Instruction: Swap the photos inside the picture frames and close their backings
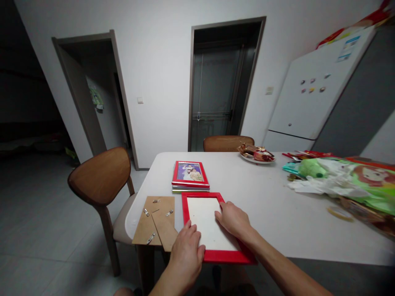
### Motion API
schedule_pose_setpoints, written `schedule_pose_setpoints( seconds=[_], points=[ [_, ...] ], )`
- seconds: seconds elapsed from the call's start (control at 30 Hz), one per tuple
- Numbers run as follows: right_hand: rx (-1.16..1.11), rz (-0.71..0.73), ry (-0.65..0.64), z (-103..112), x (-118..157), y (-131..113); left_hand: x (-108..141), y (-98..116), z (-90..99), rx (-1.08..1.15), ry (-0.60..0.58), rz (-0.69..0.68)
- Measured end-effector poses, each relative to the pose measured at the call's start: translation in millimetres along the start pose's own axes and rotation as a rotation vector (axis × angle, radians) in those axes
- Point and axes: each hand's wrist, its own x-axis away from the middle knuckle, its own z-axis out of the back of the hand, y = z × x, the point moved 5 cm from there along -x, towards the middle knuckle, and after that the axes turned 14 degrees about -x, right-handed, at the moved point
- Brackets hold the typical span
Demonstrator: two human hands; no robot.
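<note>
A red picture frame (226, 257) lies at the table's near edge with a plain white panel (205, 218) inside its border. My left hand (187, 248) grips the lower left side, fingers curled at the rim. On the opposite side, my right hand (233, 218) holds the upper right border, its thumb over the white panel. Left of the frame rests a brown backing board (142, 230) with metal clips and a stand flap (163, 230), partly overhanging the table edge. Just beyond is a stack of frames, topped by a red-framed photo (190, 172).
The white table (256, 193) holds a plate of wrapped items (257, 154) at the back. On its right lie a green plush bag (370, 181), crumpled white tissue (327, 185) and a tape roll (339, 213). Wooden chairs stand left (101, 176) and behind (228, 144).
</note>
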Motion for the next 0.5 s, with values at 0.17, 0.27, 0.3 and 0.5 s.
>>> schedule_pose_setpoints(
  seconds=[0.17,0.27,0.3,0.5],
  points=[
    [-0.037,0.086,0.019,-0.8,4.3,-8.0,6.7,-7.2,8.6,-0.026,0.007,-0.010],
    [-0.187,0.222,0.004,1.5,14.9,-32.2,18.3,-36.0,23.9,-0.076,0.030,0.021],
    [-0.238,0.277,-0.011,1.8,20.1,-44.4,22.9,-50.4,28.9,-0.103,0.026,0.063],
    [-0.301,0.567,-0.154,-20.1,56.6,-129.5,44.0,-127.8,38.5,-0.356,-0.049,0.330]
  ],
)
